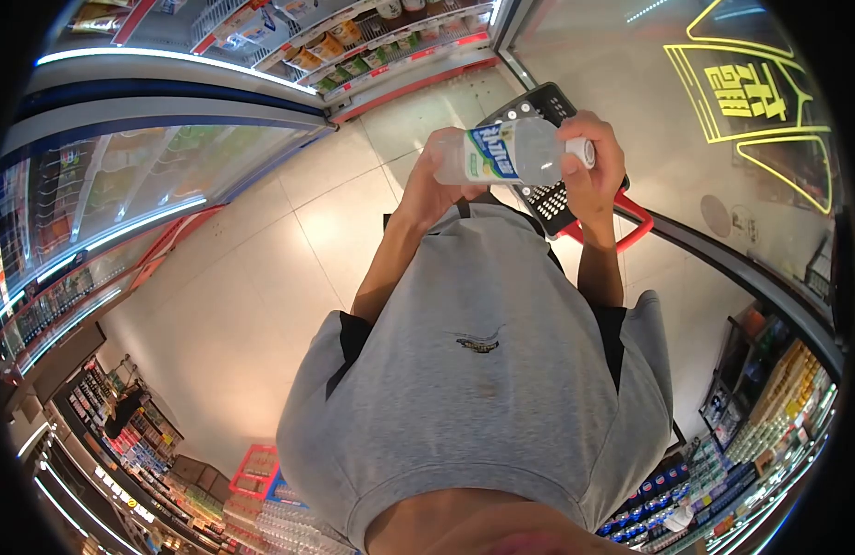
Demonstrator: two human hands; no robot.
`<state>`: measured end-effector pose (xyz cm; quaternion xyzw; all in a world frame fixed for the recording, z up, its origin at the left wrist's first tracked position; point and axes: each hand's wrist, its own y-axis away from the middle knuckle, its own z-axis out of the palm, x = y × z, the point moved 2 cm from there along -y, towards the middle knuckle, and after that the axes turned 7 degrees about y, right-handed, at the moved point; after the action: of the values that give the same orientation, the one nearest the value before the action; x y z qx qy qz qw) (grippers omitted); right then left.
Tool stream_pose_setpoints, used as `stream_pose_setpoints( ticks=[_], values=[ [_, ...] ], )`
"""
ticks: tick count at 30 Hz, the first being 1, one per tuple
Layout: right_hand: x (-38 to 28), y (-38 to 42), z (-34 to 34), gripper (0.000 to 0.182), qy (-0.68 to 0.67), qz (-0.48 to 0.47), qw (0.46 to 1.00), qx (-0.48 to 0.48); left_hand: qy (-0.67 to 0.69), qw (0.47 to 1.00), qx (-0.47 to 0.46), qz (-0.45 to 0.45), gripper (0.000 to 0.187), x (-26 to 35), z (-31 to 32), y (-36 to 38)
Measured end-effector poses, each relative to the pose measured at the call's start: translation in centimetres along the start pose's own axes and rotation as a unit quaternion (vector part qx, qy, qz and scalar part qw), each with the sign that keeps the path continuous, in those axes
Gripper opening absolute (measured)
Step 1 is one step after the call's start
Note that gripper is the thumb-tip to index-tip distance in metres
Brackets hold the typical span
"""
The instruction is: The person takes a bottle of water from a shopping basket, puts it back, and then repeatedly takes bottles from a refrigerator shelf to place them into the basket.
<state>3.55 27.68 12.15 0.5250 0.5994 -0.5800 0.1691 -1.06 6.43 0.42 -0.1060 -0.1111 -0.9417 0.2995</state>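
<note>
A clear drink bottle [533,153] with a white, blue and green label lies sideways between my hands, in front of my chest. My left hand [434,178] is closed around its base end. At the other end, my right hand [596,165] grips the neck by the white cap [581,153], its thumb and fingers on either side. The cap is on the bottle. Below the bottle and partly hidden by it is a black shopping basket [551,201] with a red handle [639,227].
Ahead is a refrigerated shelf unit [353,60] with rows of packaged drinks. A glass fridge door [159,194] stands on the left; a glass panel [622,55] with a yellow sign is on the right. Pale floor tiles [261,277] surround me. A red crate [255,470] sits behind on the left.
</note>
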Motion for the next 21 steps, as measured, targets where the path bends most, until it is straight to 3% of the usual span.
stream_pose_setpoints(
  ticks=[1, 4, 7, 10, 13, 14, 16, 17, 21],
  values=[
    [-0.3, -0.1, 0.0, 0.033, 0.007, -0.029, 1.000, -0.010, -0.054, 0.995, 0.054, 0.061, 0.037, -0.2, 1.4, 0.3],
    [-0.6, -0.2, 0.0, 0.036, 0.019, -0.078, 0.996, -0.026, -0.073, 0.977, -0.013, 0.201, 0.051, -1.2, 2.7, 0.4],
    [0.4, 0.1, 0.0, 0.036, 0.008, -0.043, 0.999, -0.017, -0.169, 0.949, -0.088, 0.251, 0.061, -1.2, -0.2, 0.6],
    [0.9, 0.4, -0.1, 0.033, 0.015, 0.014, 1.000, -0.003, -0.166, 0.955, -0.054, 0.239, 0.062, -1.2, -0.1, 0.9],
    [0.7, 0.4, 0.0, 0.027, 0.057, 0.092, 0.994, 0.015, -0.153, 0.975, 0.051, 0.154, 0.041, -0.9, 1.6, 1.8],
    [0.8, 0.1, -0.3, 0.025, 0.074, 0.131, 0.989, 0.001, -0.130, 0.986, 0.038, 0.095, 0.040, -0.8, 0.9, 1.8],
    [1.8, 0.3, -0.8, 0.022, 0.093, 0.180, 0.979, -0.018, -0.080, 0.996, 0.011, -0.025, 0.056, -0.1, 1.0, 1.1],
    [2.6, 0.6, -1.0, 0.022, 0.095, 0.189, 0.977, -0.025, -0.129, 0.974, 0.179, -0.047, 0.087, -0.9, 1.0, 1.0],
    [4.0, 2.5, -1.9, 0.022, 0.089, 0.249, 0.964, -0.041, -0.082, 0.981, 0.110, -0.134, 0.086, -0.8, -1.5, -1.0]
  ],
)
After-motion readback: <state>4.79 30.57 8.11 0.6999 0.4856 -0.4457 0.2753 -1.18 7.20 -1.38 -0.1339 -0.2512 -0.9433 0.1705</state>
